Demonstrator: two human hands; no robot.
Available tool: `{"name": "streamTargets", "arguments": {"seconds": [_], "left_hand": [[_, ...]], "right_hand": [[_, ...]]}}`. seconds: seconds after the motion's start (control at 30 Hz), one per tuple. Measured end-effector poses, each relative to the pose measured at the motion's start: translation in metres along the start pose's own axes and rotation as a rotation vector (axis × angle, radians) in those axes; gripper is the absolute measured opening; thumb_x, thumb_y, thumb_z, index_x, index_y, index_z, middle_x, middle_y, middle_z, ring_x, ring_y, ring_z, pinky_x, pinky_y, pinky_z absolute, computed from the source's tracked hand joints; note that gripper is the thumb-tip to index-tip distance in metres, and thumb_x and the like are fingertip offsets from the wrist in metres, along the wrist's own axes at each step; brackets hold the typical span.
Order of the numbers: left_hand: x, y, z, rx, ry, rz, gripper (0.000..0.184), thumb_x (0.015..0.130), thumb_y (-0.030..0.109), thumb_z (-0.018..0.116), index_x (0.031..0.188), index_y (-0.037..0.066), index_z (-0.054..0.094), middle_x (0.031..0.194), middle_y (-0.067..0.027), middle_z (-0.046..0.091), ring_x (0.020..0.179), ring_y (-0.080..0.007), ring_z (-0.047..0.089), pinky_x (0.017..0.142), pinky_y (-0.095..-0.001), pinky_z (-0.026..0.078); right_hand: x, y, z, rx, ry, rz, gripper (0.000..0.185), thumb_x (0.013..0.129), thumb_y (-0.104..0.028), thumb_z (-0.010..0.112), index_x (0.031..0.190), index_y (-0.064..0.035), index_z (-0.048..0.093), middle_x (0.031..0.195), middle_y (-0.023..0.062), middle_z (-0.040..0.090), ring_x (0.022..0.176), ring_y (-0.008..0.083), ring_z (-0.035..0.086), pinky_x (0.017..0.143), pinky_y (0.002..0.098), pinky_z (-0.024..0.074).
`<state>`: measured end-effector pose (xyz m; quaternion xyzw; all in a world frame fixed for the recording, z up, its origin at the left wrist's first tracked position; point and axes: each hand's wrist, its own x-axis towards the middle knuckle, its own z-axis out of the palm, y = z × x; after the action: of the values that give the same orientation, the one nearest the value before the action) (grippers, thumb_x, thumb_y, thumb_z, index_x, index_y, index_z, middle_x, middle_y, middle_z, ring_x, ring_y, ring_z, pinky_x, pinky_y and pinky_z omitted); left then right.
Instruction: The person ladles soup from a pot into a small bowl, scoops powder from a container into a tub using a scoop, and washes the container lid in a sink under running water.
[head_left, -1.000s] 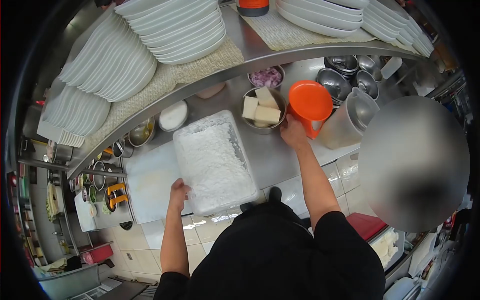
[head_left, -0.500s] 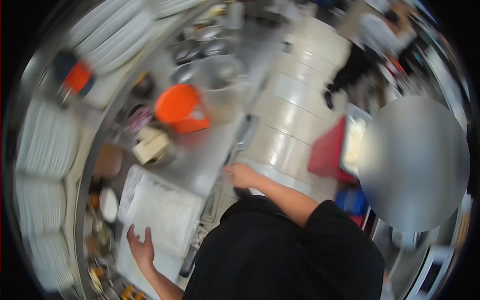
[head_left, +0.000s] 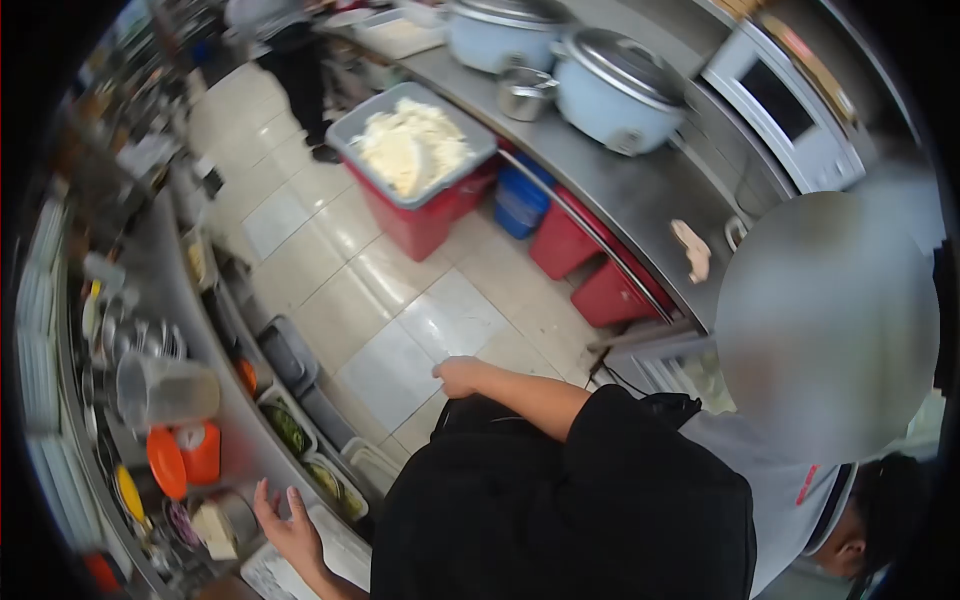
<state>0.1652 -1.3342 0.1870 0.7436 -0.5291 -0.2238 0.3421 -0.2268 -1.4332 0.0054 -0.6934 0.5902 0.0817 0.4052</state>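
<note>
And here the left hand [head_left: 290,535] is hanging low on the left, fingers spreading wide, thumb standing apart, the palm looking empty. Right under it the white tray [head_left: 268,574] is lying on the steel counter [head_left: 250,440], the hand and wrist partly covering it; whether skin is touching tray, I cannot tell.

Just beyond the fingertips, the pale blocks [head_left: 213,530] are sitting in their metal bowl, near the hand but apart from it. Farther along, the orange scale [head_left: 200,455] is standing with its round top tilting toward the shelf side in this view, and the clear pitcher [head_left: 168,392] is standing just behind it.

Over to the right hand [head_left: 460,377]: it is hovering in front of the body, over the floor tiles [head_left: 388,375], well apart from the tray. Its fingers are curling inward; whether they are pressing together or pinching anything, I cannot tell.

Across the aisle, the grey tub [head_left: 345,140] is resting over a red bin [head_left: 410,225], pale food heaping up inside, well beyond both hands. Close by on the right, another person [head_left: 735,470] is standing in a light shirt.
</note>
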Motion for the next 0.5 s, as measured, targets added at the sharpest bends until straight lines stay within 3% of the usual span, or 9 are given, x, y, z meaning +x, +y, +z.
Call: {"name": "streamTargets", "arguments": {"seconds": [0.13, 0.23, 0.27, 0.33, 0.4, 0.43, 0.5], "left_hand": [[0.027, 0.040, 0.041, -0.019, -0.157, 0.126, 0.043, 0.096, 0.019, 0.066, 0.132, 0.000, 0.054, 0.135, -0.0163, 0.053, 0.119, -0.0269, 0.054, 0.103, -0.0378, 0.043], [0.038, 0.072, 0.083, 0.009, -0.247, 0.173, 0.042, 0.096, 0.018, 0.065, 0.133, 0.000, 0.053, 0.135, -0.0158, 0.053, 0.116, -0.0271, 0.055, 0.101, -0.0379, 0.044], [0.039, 0.080, 0.101, 0.028, -0.336, 0.185, 0.043, 0.094, 0.016, 0.066, 0.132, 0.000, 0.053, 0.131, -0.0161, 0.054, 0.111, -0.0266, 0.056, 0.097, -0.0366, 0.044], [0.037, 0.102, 0.143, 0.085, -0.470, 0.231, 0.044, 0.089, 0.011, 0.070, 0.128, -0.001, 0.054, 0.123, -0.0169, 0.057, 0.103, -0.0279, 0.059, 0.090, -0.0356, 0.047], [0.031, 0.125, 0.192, 0.147, -0.613, 0.337, 0.043, 0.088, 0.010, 0.070, 0.126, 0.000, 0.055, 0.125, -0.0175, 0.057, 0.104, -0.0300, 0.060, 0.090, -0.0369, 0.049], [0.024, 0.140, 0.218, 0.138, -0.646, 0.457, 0.041, 0.087, 0.010, 0.071, 0.124, 0.000, 0.056, 0.126, -0.0194, 0.057, 0.107, -0.0332, 0.060, 0.091, -0.0385, 0.050], [0.009, 0.165, 0.274, 0.189, -0.807, 0.453, 0.042, 0.086, 0.011, 0.071, 0.124, 0.000, 0.056, 0.128, -0.0208, 0.056, 0.108, -0.0359, 0.060, 0.092, -0.0393, 0.050]], "right_hand": [[-0.042, 0.098, -0.009, 0.108, 0.099, 0.216, 0.050, 0.080, -0.011, 0.055, 0.129, -0.0080, 0.061, 0.120, 0.0219, 0.063, 0.114, 0.0378, 0.060, 0.097, 0.0471, 0.0490], [-0.100, 0.181, -0.043, 0.265, 0.533, 0.339, 0.060, 0.078, -0.007, 0.056, 0.138, -0.0086, 0.052, 0.138, 0.0237, 0.050, 0.128, 0.0383, 0.049, 0.107, 0.0459, 0.0415], [-0.101, 0.244, -0.033, 0.069, 0.750, 0.307, 0.063, 0.079, -0.010, 0.059, 0.141, -0.0089, 0.049, 0.142, 0.0259, 0.047, 0.131, 0.0404, 0.046, 0.110, 0.0453, 0.0402], [-0.172, 0.276, -0.100, 0.018, 0.965, 0.509, 0.065, 0.082, -0.021, 0.064, 0.144, -0.0098, 0.047, 0.148, 0.0269, 0.040, 0.134, 0.0426, 0.042, 0.113, 0.0458, 0.0367], [-0.213, 0.332, -0.137, 0.023, 1.087, 0.767, 0.068, 0.085, -0.032, 0.064, 0.146, -0.0085, 0.044, 0.149, 0.0273, 0.038, 0.136, 0.0434, 0.041, 0.112, 0.0502, 0.0357], [-0.226, 0.376, -0.142, -0.019, 1.213, 0.776, 0.067, 0.088, -0.035, 0.062, 0.147, -0.0108, 0.043, 0.149, 0.0278, 0.037, 0.138, 0.0428, 0.037, 0.113, 0.0503, 0.0340], [-0.253, 0.451, -0.156, -0.061, 1.242, 0.851, 0.069, 0.088, -0.035, 0.062, 0.150, -0.0137, 0.041, 0.151, 0.0261, 0.036, 0.140, 0.0427, 0.034, 0.114, 0.0504, 0.0319]]}}
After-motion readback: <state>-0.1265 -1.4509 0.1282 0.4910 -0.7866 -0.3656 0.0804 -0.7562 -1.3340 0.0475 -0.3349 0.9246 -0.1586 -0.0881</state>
